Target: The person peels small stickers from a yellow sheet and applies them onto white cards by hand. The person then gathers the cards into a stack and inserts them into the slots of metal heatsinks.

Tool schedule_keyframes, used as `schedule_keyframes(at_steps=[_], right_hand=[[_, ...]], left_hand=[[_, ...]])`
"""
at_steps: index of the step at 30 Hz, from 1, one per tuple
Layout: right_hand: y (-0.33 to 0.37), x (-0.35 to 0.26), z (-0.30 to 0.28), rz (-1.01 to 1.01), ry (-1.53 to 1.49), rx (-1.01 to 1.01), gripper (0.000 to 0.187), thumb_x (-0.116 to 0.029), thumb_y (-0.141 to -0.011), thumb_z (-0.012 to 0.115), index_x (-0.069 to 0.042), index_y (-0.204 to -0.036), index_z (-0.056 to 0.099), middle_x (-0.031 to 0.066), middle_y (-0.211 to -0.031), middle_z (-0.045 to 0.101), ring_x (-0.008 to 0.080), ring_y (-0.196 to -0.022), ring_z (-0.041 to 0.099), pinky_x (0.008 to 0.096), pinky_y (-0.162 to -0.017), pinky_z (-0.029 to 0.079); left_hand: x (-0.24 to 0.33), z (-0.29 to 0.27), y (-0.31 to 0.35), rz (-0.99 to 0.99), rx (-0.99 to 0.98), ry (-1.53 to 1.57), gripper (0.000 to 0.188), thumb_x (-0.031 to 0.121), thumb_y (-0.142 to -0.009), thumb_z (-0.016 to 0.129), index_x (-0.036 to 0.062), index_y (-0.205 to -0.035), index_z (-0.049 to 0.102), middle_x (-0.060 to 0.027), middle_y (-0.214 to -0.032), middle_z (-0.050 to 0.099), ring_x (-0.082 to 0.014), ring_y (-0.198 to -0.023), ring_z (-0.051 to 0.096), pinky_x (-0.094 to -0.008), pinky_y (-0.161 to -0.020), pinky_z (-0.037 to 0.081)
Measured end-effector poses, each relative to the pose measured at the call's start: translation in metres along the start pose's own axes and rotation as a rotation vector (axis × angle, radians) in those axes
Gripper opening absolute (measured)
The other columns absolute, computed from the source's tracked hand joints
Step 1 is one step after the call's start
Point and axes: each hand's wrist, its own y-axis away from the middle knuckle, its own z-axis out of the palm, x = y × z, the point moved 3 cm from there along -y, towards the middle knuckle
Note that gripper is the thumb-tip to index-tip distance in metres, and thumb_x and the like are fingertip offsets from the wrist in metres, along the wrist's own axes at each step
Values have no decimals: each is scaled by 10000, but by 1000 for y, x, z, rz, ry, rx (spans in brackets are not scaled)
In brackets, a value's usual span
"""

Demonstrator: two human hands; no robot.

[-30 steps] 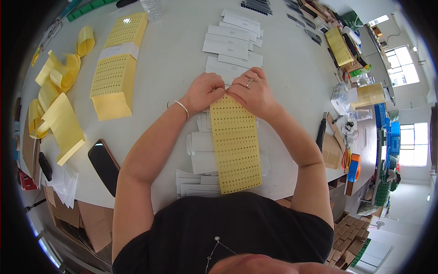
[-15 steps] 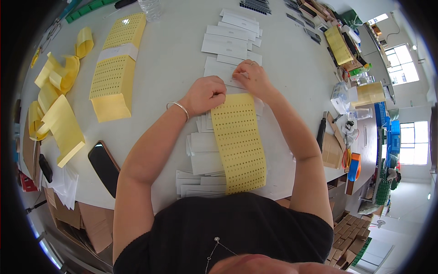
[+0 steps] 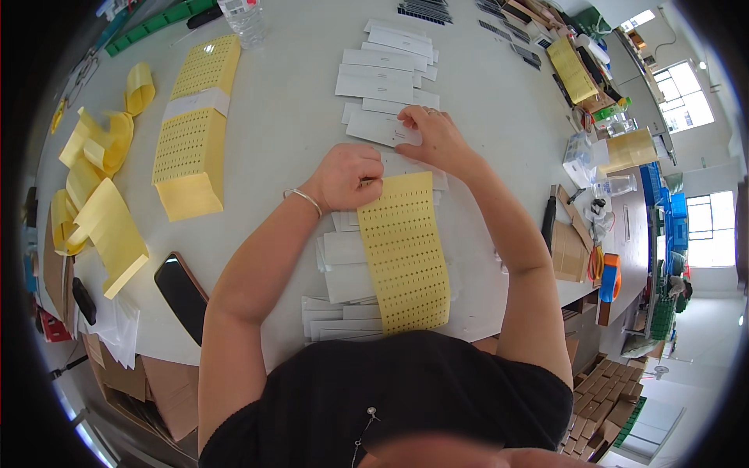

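Print on the white cards (image 3: 376, 84) and the bottle label (image 3: 236, 7) is too small to read.

I count two bare hands on my head feed: one left hand (image 3: 351, 178) just short of twelve o'clock and one right hand (image 3: 441, 140) at one. My tally adds one bracelet (image 3: 310, 200) at ten and one ring (image 3: 431, 111) at one. I get one perforated yellow strip (image 3: 404, 257) near centre toward five, and one yellow stack (image 3: 186, 148) with one white band (image 3: 197, 103) at ten. White cards (image 3: 374, 80) overlap too closely for me to number exactly; toward twelve I make at least six. I find one phone (image 3: 181, 288) between eight and nine, and one clear bottle (image 3: 243, 22) at eleven.
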Motion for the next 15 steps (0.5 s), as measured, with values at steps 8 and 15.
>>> schedule_keyframes(at_steps=[8,15], right_hand=[[17,8,-3,-34,-130,-36,407,-226,-736,731,-65,-1072,567,100,-1056,609,263,-1036,558,370,-920,413],[47,-6,0,-194,-274,-249,298,-159,-778,690,-82,-1056,613,92,-1111,587,291,-1082,527,373,-902,453]], left_hand=[[13,8,-1,137,-10,55,159,48,-631,570,48,-547,435,-70,-570,451,-271,-529,483,-372,-470,409],[17,-3,0,93,225,-8,143,34,-646,585,56,-572,465,-66,-580,454,-253,-494,467,-351,-436,383]])
